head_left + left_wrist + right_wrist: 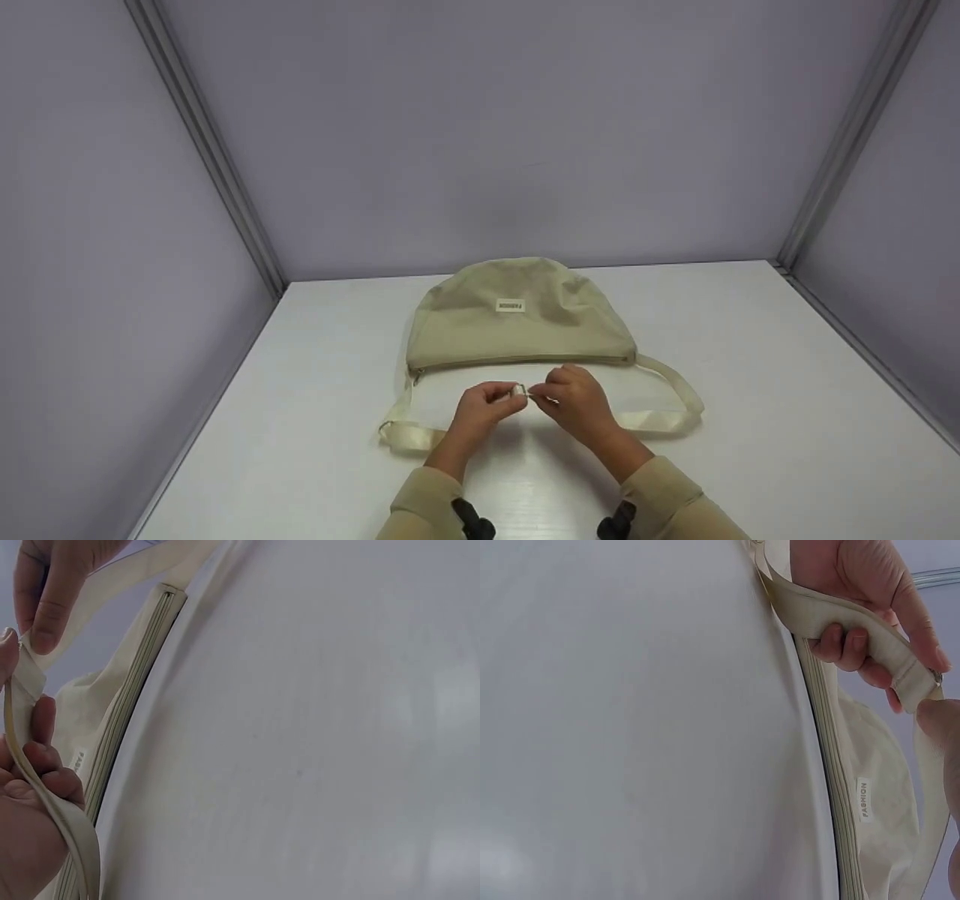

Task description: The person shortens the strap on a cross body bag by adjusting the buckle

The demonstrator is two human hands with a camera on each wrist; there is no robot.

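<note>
A cream shoulder bag [517, 337] lies flat on the table, its zippered edge towards me and a small label on its front. Its strap [411, 437] loops out on both sides and rises to my hands. My left hand [478, 412] pinches the strap between thumb and fingers by a small metal slider [936, 677]; in the right wrist view the strap band [840, 613] runs over its curled fingers. Just to the right, my right hand [579, 401] pinches the strap by the slider with thumb and forefinger. The slider is largely hidden by fingertips.
The white table [315, 360] is enclosed by pale grey panels [495, 135] at the back and sides, with metal posts [217, 150] in the corners. On the right, the strap's far loop [679, 390] rests on the table.
</note>
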